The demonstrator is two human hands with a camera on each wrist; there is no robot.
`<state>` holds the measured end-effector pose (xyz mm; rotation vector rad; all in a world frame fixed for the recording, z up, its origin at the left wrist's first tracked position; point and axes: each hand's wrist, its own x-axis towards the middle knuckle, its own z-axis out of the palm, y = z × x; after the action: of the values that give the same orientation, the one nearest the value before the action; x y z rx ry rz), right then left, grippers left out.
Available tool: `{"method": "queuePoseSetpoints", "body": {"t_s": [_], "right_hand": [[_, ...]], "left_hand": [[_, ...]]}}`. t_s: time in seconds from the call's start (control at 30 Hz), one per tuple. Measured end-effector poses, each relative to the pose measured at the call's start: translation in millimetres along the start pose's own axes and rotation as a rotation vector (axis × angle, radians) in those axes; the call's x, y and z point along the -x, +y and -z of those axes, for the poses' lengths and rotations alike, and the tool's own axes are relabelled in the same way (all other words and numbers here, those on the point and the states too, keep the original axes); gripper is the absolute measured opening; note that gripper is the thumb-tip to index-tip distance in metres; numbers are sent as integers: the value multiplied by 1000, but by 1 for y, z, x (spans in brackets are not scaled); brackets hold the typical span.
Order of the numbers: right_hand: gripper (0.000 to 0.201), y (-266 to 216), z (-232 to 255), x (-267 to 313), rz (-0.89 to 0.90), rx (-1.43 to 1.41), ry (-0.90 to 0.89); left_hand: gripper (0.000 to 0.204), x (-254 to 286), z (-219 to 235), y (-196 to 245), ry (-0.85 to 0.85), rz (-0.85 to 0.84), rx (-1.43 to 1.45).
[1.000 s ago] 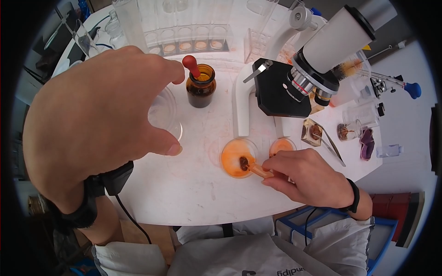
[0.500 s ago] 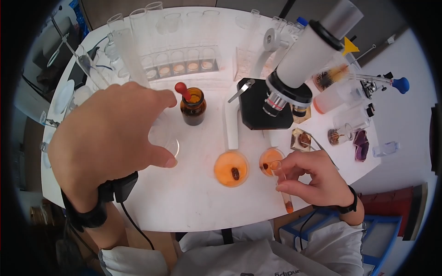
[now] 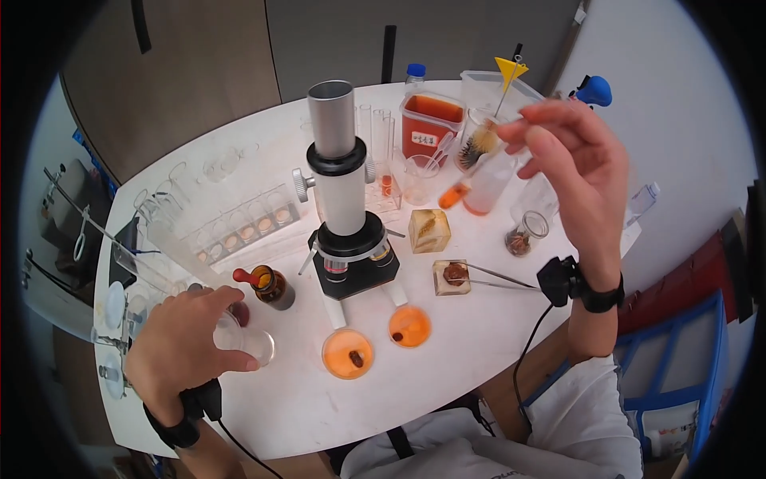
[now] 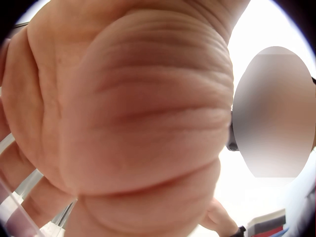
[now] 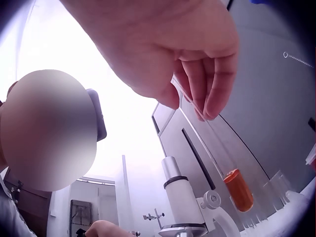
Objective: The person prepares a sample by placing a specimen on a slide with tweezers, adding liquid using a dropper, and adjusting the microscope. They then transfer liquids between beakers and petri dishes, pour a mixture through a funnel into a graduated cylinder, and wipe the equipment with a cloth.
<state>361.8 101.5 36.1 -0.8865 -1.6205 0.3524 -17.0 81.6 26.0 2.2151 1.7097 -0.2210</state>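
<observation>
My right hand [image 3: 578, 156] is raised at the right, pinching the upper part of a slanted glass test tube [image 3: 472, 177]. Orange matter fills the tube's rounded bottom [image 5: 238, 190], which points down toward the head view's middle; the fingers hide its mouth. My left hand [image 3: 179, 339] curves round a clear round glass vessel [image 3: 259, 347] at the table's left, thumb and forefinger on opposite sides. The palm [image 4: 138, 113] fills the left wrist view and hides most of the grip. Two petri dishes of orange, the larger [image 3: 345, 363] and the smaller [image 3: 411, 329], each hold a dark brown piece.
A microscope [image 3: 339, 191] stands mid-table. Left of it are an open amber bottle [image 3: 275, 291] with a red-bulbed dropper and a test tube rack [image 3: 254, 230]. Tweezers [image 3: 503, 283], clear blocks, a jar [image 3: 527, 233] and a red-brown container [image 3: 431, 128] stand at the right.
The right hand has risen from the petri dishes to the upper right with the test tube. Both dishes now lie free of it. The view has turned right; the left hand stays by the vessel.
</observation>
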Motion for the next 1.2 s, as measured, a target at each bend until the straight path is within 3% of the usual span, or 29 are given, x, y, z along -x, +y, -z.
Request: {"method": "queuePoseSetpoints", "body": {"t_s": [0.3,0.47,1.2], "right_hand": [[21,57,-61,-33,33,120,-144],[20,83,-85,-38,-3,251,-218],[18,123,-121,-45,-75,388,-321]], "left_hand": [[74,-3,-4,-5,-4,32,54],[72,-3,-1,0,-18,31,18],[73,-5,0,1,-48,40,46]]}}
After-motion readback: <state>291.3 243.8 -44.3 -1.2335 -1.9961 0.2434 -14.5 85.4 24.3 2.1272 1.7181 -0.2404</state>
